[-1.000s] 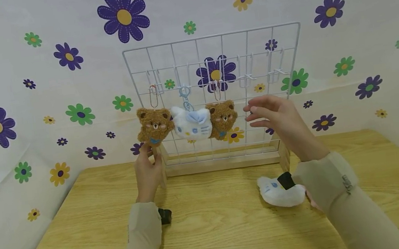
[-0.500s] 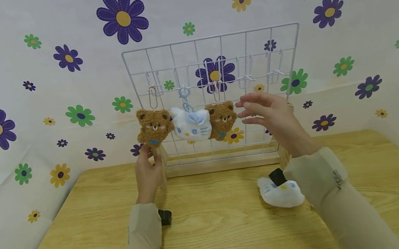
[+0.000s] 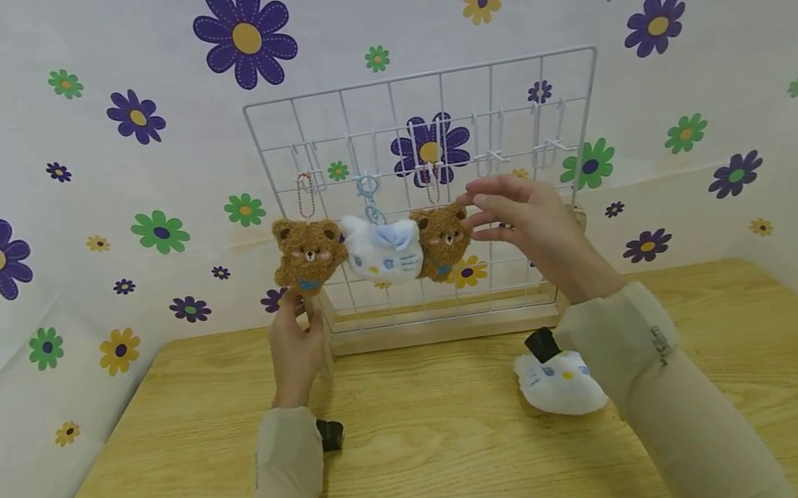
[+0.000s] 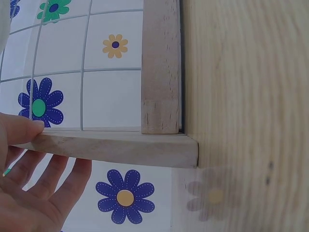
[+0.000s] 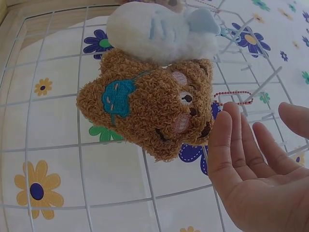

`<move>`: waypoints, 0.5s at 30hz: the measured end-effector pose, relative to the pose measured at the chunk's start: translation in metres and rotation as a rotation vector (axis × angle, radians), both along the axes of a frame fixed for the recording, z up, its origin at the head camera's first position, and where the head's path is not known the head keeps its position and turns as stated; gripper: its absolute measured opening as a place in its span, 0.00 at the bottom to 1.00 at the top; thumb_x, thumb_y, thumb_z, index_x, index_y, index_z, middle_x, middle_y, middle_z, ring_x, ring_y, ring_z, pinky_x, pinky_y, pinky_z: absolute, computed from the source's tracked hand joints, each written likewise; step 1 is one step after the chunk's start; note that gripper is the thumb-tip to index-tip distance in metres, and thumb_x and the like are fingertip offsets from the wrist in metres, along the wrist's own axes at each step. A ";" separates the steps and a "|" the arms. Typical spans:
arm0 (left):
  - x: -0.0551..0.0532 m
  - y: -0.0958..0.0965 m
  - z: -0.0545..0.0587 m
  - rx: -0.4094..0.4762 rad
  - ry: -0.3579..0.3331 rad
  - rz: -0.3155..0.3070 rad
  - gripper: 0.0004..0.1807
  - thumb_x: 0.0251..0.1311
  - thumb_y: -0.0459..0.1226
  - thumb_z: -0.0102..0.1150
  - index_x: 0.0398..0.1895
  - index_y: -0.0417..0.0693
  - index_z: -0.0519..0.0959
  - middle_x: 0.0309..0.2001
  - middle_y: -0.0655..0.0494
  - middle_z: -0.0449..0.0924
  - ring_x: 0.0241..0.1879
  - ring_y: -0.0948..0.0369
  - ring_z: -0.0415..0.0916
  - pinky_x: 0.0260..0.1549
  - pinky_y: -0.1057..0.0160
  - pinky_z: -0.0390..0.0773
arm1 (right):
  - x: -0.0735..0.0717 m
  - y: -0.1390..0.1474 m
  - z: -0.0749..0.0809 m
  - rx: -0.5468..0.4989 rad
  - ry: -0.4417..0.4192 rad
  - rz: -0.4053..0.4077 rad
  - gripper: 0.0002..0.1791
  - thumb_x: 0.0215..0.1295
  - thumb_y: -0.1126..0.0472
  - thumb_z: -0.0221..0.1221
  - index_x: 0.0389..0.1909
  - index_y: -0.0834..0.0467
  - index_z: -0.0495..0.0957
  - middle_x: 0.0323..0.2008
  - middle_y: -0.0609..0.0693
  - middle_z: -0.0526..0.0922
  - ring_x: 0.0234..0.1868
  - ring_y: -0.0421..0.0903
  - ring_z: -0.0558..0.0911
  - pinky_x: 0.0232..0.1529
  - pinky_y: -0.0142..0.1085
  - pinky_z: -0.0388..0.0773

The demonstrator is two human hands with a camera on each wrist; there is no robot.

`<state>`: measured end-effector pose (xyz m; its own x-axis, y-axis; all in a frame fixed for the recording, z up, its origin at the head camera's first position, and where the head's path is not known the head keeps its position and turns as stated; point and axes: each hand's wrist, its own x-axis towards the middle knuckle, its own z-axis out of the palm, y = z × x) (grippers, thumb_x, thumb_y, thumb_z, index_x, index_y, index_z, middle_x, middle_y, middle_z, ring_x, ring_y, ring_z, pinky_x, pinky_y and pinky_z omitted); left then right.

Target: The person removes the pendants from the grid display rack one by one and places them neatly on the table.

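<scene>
My left hand (image 3: 295, 351) grips the wooden upright (image 4: 116, 149) of a white wire grid rack (image 3: 422, 77), thumb on one side and fingers on the other. My right hand (image 3: 535, 218) is beside the right brown bear plush keychain (image 3: 446, 244), thumb and fingers apart. Its fingertips (image 5: 221, 121) are close to the bear's head; whether they touch it I cannot tell. To the left hang a white cat plush keychain (image 3: 384, 251) with a blue bow and another brown bear keychain (image 3: 309, 254). All three hang in a row from the rack.
White hooks (image 3: 492, 154) stick out from the right part of the rack. Another white cat plush (image 3: 562, 392) lies on the wooden table (image 3: 427, 464), partly behind my right sleeve. Behind the rack is a flower-print cloth (image 3: 339, 21).
My right hand has moved left, from apart from the right bear to beside its head. The left hand stays on the upright, and the plush keychains hang where they were.
</scene>
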<state>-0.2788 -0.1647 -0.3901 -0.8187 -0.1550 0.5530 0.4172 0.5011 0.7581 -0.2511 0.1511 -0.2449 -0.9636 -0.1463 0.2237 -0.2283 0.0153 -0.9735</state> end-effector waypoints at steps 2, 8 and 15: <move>0.000 0.000 0.000 -0.001 0.007 -0.001 0.21 0.66 0.21 0.55 0.62 0.33 0.74 0.54 0.32 0.79 0.54 0.37 0.78 0.43 0.38 0.83 | -0.001 -0.001 0.001 -0.003 -0.005 0.006 0.19 0.79 0.57 0.54 0.64 0.61 0.72 0.60 0.57 0.76 0.55 0.51 0.80 0.57 0.37 0.79; 0.000 0.000 0.000 -0.002 0.006 0.002 0.20 0.66 0.21 0.55 0.61 0.34 0.74 0.54 0.32 0.79 0.54 0.37 0.78 0.43 0.38 0.83 | -0.004 -0.004 0.004 -0.008 0.003 0.018 0.21 0.79 0.57 0.53 0.66 0.62 0.71 0.62 0.57 0.76 0.55 0.52 0.80 0.60 0.40 0.77; 0.000 0.000 0.001 0.005 -0.003 0.002 0.20 0.66 0.21 0.55 0.61 0.34 0.74 0.55 0.32 0.79 0.54 0.37 0.78 0.43 0.39 0.83 | -0.006 -0.008 0.008 -0.034 0.005 0.014 0.22 0.79 0.59 0.53 0.67 0.65 0.69 0.62 0.57 0.75 0.51 0.50 0.82 0.56 0.38 0.79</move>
<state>-0.2790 -0.1643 -0.3889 -0.8199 -0.1591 0.5499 0.4141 0.4985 0.7616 -0.2573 0.1431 -0.2373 -0.9605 -0.1520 0.2333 -0.2328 -0.0214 -0.9723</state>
